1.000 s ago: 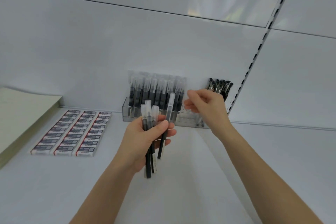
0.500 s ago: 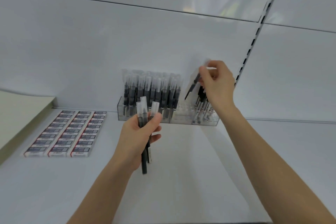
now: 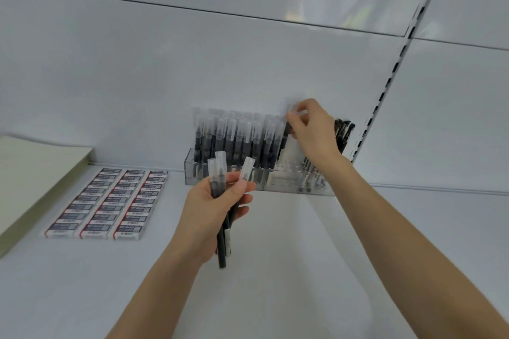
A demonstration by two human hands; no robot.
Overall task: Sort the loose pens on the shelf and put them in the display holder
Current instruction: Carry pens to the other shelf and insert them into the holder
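Observation:
My left hand point(image 3: 213, 208) grips a bundle of three black pens with clear caps point(image 3: 220, 173), held upright in front of the clear display holder point(image 3: 190, 170). The holder stands against the back wall and carries several capped black pens point(image 3: 237, 137) in its left part. My right hand point(image 3: 312, 125) pinches one capped pen point(image 3: 289, 124) by its top, upright at the right end of that row, over the holder's middle section. Its lower end is hidden among the other pens.
Different black pens point(image 3: 343, 129) stand in the holder's right section behind my right wrist. Rows of boxed erasers point(image 3: 110, 203) lie on the white shelf at the left, next to a pale paper stack point(image 3: 33, 173). A slotted upright rail point(image 3: 385, 85) runs up the wall at the right.
My right hand took one pen from the left hand's bundle, carried it up to the holder, and has turned it upright at the end of the row. The left hand's bundle is one pen smaller.

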